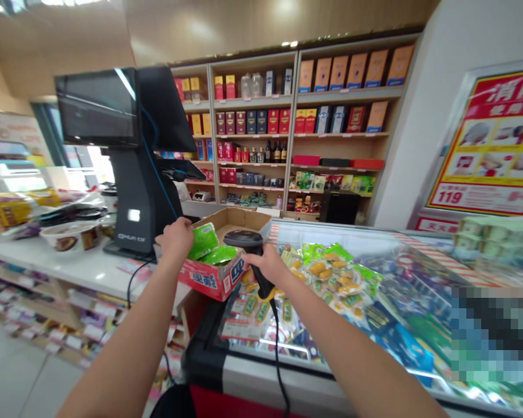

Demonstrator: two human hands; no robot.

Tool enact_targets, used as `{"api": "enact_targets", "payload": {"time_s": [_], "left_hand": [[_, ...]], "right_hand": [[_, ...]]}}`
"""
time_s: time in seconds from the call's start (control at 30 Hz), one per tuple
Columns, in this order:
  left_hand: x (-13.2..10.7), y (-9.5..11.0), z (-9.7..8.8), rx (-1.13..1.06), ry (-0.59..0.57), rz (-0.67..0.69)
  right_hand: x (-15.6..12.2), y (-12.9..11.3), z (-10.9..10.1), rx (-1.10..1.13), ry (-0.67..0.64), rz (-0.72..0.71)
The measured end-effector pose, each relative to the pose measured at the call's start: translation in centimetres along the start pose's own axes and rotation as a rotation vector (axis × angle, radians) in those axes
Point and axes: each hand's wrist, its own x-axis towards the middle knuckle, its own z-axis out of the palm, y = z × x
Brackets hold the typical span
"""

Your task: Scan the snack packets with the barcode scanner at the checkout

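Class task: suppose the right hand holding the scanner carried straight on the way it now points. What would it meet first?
Probably the red-printed cardboard carton just ahead of the right hand, which grips a black barcode scanner. Depth is hard to judge from this one view.

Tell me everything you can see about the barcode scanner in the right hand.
The handheld barcode scanner looks like black plastic, with a broad, rounded head, a narrower handle and a yellow patch near the handle's lower end. The right hand grips the handle, with the head tilted upward. A black cable hangs from the base. The head sits in front of the cardboard box; contact cannot be told.
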Motion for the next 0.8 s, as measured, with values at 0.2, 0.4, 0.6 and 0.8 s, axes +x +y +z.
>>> {"api": "enact_targets", "payload": {"time_s": [0.2, 0.4, 0.6, 0.8], "left_hand": [[-0.9, 1.6, 0.9, -0.028, 0.115, 0.077], [-4.5, 8.1, 3.9, -0.227, 0.037, 0.459], [-9.6, 15.7, 9.1, -0.116, -0.394, 0.659], [-11.9, 21.9, 14.8, -0.066, -0.675, 0.591]], "right_hand": [[-0.5, 0.7, -0.3, 0.022, 0.024, 0.005], [-2.2, 1.9, -5.1, -0.017, 0.198, 0.031], [-5.4, 3.4, -12.6, -0.116, 0.471, 0.05], [-7.0, 5.0, -16.2, 0.006, 0.639, 0.03]]}}
